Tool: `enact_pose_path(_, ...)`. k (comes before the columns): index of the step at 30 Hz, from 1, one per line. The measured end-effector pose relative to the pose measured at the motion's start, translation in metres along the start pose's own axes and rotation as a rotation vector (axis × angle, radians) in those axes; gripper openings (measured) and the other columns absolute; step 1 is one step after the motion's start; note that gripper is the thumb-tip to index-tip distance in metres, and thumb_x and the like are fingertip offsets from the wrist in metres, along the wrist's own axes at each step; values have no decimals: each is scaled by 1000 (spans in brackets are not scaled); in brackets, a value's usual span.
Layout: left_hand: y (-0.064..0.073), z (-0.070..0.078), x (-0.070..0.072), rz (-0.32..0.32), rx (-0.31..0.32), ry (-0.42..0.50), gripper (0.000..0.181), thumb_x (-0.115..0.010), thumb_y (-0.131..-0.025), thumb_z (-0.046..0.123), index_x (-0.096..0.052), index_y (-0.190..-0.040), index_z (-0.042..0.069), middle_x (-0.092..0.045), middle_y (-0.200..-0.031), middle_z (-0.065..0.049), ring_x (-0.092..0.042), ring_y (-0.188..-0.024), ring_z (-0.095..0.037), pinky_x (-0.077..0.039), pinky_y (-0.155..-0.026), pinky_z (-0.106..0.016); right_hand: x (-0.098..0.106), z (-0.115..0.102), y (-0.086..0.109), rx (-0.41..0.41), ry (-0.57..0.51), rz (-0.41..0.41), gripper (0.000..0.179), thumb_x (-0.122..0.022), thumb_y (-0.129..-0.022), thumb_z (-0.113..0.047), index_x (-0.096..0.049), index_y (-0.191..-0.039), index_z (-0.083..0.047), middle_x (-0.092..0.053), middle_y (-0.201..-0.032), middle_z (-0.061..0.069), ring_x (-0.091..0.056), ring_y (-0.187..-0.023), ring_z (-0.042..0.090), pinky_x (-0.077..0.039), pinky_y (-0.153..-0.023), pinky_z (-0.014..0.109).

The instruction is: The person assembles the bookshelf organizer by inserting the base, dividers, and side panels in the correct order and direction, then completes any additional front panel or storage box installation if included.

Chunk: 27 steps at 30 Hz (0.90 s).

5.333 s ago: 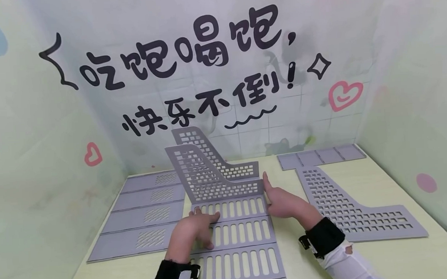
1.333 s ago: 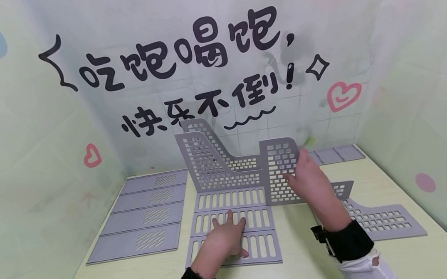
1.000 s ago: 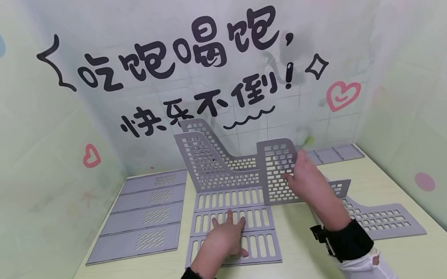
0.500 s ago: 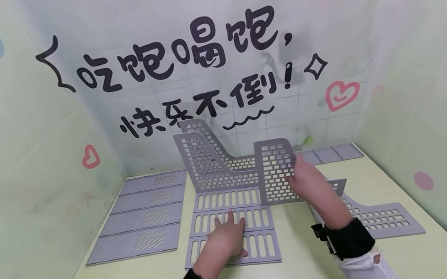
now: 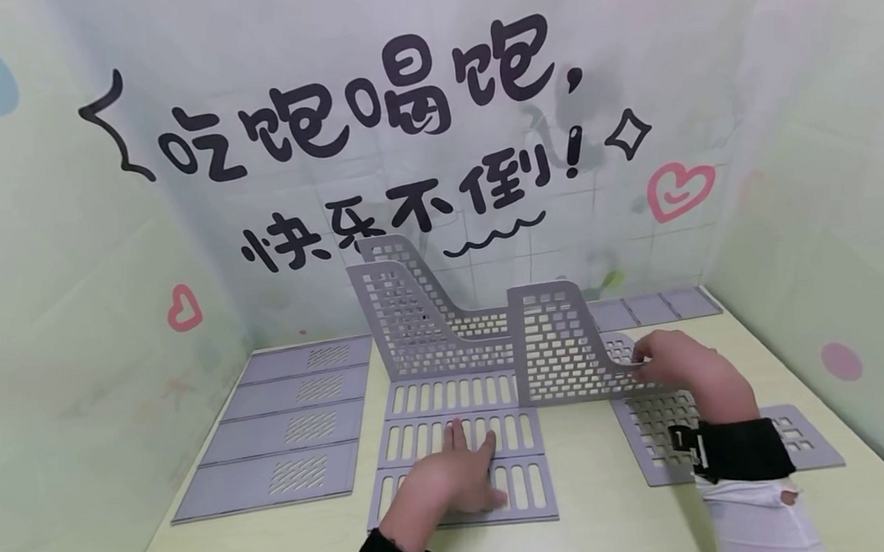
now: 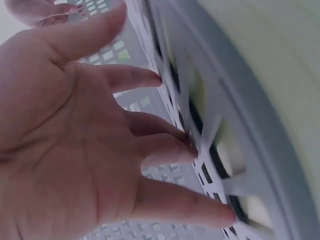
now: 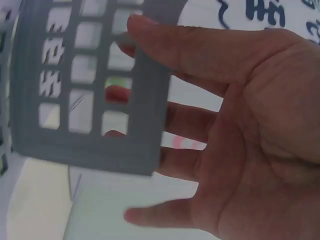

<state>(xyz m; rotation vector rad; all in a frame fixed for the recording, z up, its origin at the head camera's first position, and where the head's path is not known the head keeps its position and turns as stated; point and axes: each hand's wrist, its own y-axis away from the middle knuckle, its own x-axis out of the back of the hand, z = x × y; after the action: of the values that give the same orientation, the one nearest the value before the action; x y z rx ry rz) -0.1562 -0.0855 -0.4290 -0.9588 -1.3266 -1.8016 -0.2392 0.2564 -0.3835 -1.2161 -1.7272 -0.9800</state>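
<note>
My left hand (image 5: 451, 477) rests with spread fingers on a lilac-grey slotted panel (image 5: 547, 490) lying flat on the table; its fingertips touch the slots in the left wrist view. With thumb on one face and fingers on the other, my right hand (image 5: 683, 368) pinches the low end of an upright L-shaped perforated panel (image 5: 517, 347). That panel's tall end stands at the slotted panel's right edge. Two similar perforated panels, a front one (image 5: 373, 312) and a rear one (image 5: 412, 265), stand upright at the slotted panel's far end.
Another perforated panel (image 5: 649, 471) lies flat under my right forearm. On the left lies a flat panel (image 5: 234, 437) with scored lines and slanted slots. A further scored panel (image 5: 647, 308) lies at the back right, near the printed backdrop (image 5: 762, 130).
Earlier, the right-hand panel was brought upright beside the slotted panel. Since half a second ago, my right hand has moved from its sloping edge to its low end; my left hand has shifted slightly.
</note>
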Motion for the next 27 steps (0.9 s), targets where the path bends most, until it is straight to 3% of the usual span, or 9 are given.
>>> enact_pose_path(2,1,1,-2,9,9,-7,101,-85,-85,57,-37,-167,23,-12,-176,-31,-14,-166,-47,-36,-112,-84,-1,9,-1,42,-15,5,11,-76,-91,-11,-77,-96,-1,-77,-92,10,-61,-81,22,-56,-79,44)
enact_pose_path(4,2,2,-4,34,26,-36,111,-90,-76,61,-37,-166,26,-15,-176,-30,-16,-163,-52,-36,-108,-87,-3,15,-2,67,-29,9,10,-77,-90,-10,-77,-93,0,-75,-87,7,-58,-76,18,-51,-70,34)
enact_pose_path(9,2,5,-4,63,57,-57,113,-93,-71,62,-40,-165,28,-19,-175,-28,-22,-157,-63,-39,-108,-85,-7,16,-7,65,-4,9,10,-79,-90,-10,-74,-90,-2,-73,-86,8,-56,-76,19,-50,-70,35)
enact_pose_path(17,0,7,-5,51,74,-51,115,-94,-71,59,-38,-166,28,-17,-176,-27,-22,-158,-60,-37,-109,-86,-11,3,-9,29,48,-19,11,-80,-92,-8,-74,-84,-3,-70,-80,4,-53,-73,17,-49,-71,34)
enact_pose_path(21,-2,8,-5,46,77,-58,115,-94,-70,60,-38,-166,28,-17,-177,-26,-23,-158,-60,-37,-109,-85,-17,-3,-10,62,71,-30,20,-76,-95,-8,-69,-76,-7,-62,-72,1,-47,-69,15,-42,-66,30)
enact_pose_path(27,-1,9,-5,49,80,-61,115,-94,-70,60,-39,-165,28,-18,-176,-26,-24,-158,-59,-38,-109,-85,-23,-17,-10,98,88,-30,17,-74,-96,-8,-72,-80,-5,-62,-72,0,-47,-68,15,-41,-64,29)
